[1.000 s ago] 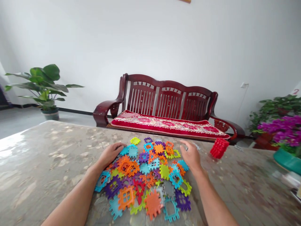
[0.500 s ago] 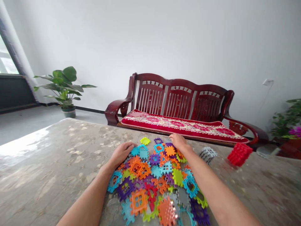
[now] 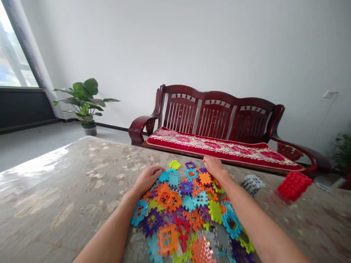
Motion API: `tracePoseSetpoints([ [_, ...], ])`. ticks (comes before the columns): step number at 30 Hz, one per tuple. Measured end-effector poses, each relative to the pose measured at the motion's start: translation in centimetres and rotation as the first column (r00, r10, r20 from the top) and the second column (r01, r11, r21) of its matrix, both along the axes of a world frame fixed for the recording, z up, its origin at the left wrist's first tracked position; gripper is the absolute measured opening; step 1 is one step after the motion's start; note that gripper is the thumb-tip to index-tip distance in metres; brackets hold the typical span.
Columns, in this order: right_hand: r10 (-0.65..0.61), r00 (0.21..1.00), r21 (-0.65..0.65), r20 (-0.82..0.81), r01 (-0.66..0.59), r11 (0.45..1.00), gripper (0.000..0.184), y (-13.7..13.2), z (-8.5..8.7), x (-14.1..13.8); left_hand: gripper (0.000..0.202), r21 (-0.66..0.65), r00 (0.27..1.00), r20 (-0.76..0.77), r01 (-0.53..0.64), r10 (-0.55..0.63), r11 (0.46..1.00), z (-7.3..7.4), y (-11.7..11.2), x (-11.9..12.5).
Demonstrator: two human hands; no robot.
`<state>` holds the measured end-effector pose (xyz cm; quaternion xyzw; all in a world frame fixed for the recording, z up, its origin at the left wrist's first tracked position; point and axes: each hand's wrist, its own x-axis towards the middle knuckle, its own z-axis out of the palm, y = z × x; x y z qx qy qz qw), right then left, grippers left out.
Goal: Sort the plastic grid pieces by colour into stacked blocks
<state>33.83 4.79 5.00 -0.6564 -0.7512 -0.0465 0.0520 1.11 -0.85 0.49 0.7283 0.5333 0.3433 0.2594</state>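
A loose pile of tiles [image 3: 194, 199] is spreading across the worktop [image 3: 109, 175], reaching up toward its far edge. The left hand [image 3: 149, 179] is resting at the pile's left side, its fingers loosely extended and slightly bent, the tips lying beside a blue tile [image 3: 163, 176]. The right hand [image 3: 214, 167] is reaching over the pile's right side toward the worktop's far edge, its fingers curling down next to a grey tile [image 3: 200, 164]; whether they are pinching anything, I cannot tell. A lime tile [image 3: 174, 165] is lying between the hands, nearest the far edge. An orange window tile [image 3: 168, 239] is lying at the near end, with a red tile [image 3: 182, 232] just beside it. Right of the right forearm, a grey stack [image 3: 253, 184] is standing near the far edge, and a red stack [image 3: 294, 186] is leaning farther right. Beyond the far edge, a sofa [image 3: 215, 113] is standing against the wall.
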Motion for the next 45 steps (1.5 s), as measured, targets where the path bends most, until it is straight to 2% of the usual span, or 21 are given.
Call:
tracePoseSetpoints([
  [4,0.052,0.996,0.046,-0.066,-0.048,0.998,0.023,-1.5,0.2,1.2,0.037,0.000,1.000,-0.006,0.008,-0.008,1.000,0.3,-0.1,0.1],
  [9,0.151,0.977,0.115,-0.152,-0.134,0.984,0.036,-3.8,0.5,2.9,0.038,-0.004,1.000,0.002,0.017,-0.017,1.000,0.4,-0.1,0.1],
  [15,0.309,0.901,0.313,-0.304,-0.212,0.926,0.032,-8.9,0.9,4.2,0.039,-0.003,1.000,0.003,0.011,-0.011,1.000,0.5,-0.1,0.1],
  [18,0.360,0.857,0.426,-0.369,-0.188,0.885,0.027,-12.0,0.2,4.7,0.039,-0.008,1.000,0.000,-0.008,0.008,1.000,0.5,-0.1,0.1],
  [21,0.374,0.805,0.493,-0.461,-0.118,0.862,0.025,-14.0,-1.4,5.3,0.041,-0.013,1.000,-0.009,-0.017,0.017,1.000,0.4,0.0,0.1],
  [25,0.271,0.716,0.414,-0.643,0.028,0.910,0.024,-14.5,-3.6,5.9,0.042,-0.024,1.000,-0.019,0.018,-0.019,1.000,0.4,0.1,0.0],
  [29,0.168,0.605,0.274,-0.778,0.087,0.958,0.032,-14.1,-4.3,6.0,0.043,-0.032,1.000,-0.012,0.016,-0.017,0.999,0.4,0.1,-0.1],
  [33,0.114,0.623,0.235,-0.774,0.115,0.965,0.031,-14.0,-4.1,5.4,0.044,-0.045,1.000,0.003,0.009,-0.009,0.999,0.3,0.2,-0.1],
  [35,0.123,0.647,0.259,-0.753,0.120,0.958,0.028,-14.2,-3.8,5.1,0.045,-0.044,1.000,0.006,0.013,-0.013,0.999,0.3,0.2,-0.1],
  [37,0.169,0.682,0.340,-0.712,0.124,0.932,0.028,-14.5,-3.3,5.0,0.046,-0.038,1.000,0.001,0.015,-0.015,0.999,0.3,0.2,-0.1],
  [40,0.192,0.741,0.499,-0.643,0.215,0.839,0.031,-14.9,-2.1,6.1,0.047,-0.029,1.000,-0.009,-0.002,0.002,1.000,0.3,0.2,-0.1],
  [42,0.118,0.758,0.549,-0.641,0.346,0.760,0.037,-14.9,-1.3,7.6,0.047,-0.026,1.000,-0.013,-0.015,0.015,1.000,0.2,0.3,-0.2],
  [45,-0.031,0.714,0.516,-0.700,0.535,0.669,0.050,-14.7,-0.8,10.4,0.046,-0.025,1.000,-0.015,-0.023,0.022,0.999,0.1,0.4,-0.2],
])
